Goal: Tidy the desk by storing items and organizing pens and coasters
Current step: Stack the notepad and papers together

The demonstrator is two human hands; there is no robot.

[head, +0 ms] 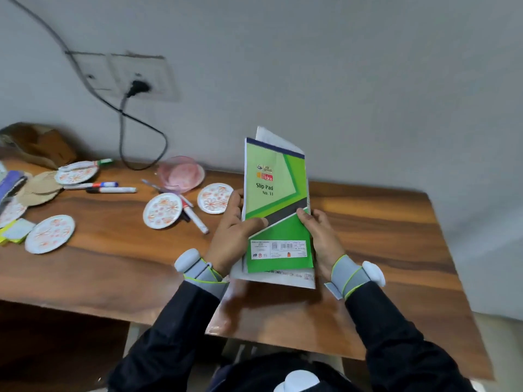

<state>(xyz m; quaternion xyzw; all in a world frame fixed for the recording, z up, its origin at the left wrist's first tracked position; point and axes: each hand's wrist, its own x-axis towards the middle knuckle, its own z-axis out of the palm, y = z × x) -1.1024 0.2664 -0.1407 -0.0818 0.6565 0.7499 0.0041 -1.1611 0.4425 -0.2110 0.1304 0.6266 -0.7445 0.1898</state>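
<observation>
Dark sleeves with grey wrist bands reach forward over the near edge of the wooden desk [382,250]. Both hands hold a green slip pad [276,199] upright above the desk's middle, with white papers [271,275] stacked behind it and showing past its top and bottom edges. Left hand [233,236] grips the stack's left edge, thumb pressed flat across the green cover, fingers hidden behind. Right hand [321,236] clasps the right edge, thumb on the cover, fingers wrapped to the back. Cover reads "Slip Pad No. 33"; barcode label near its lower end. Toward the far edge, left of the pad: a pink transparent bowl [181,174], two floral coasters [162,210] [214,198] just beside it, and a white marker [195,217] lying between those two coasters. Further left, two markers [110,190] lie side by side near the far edge. Another floral coaster [50,233] sits toward the left edge, next to yellow sticky notes [14,232]. More coasters and plain brown discs overlap at the far left corner, detail blurred. A black cable [141,128] hangs from the wall socket [135,77] down to the desk's far edge.
</observation>
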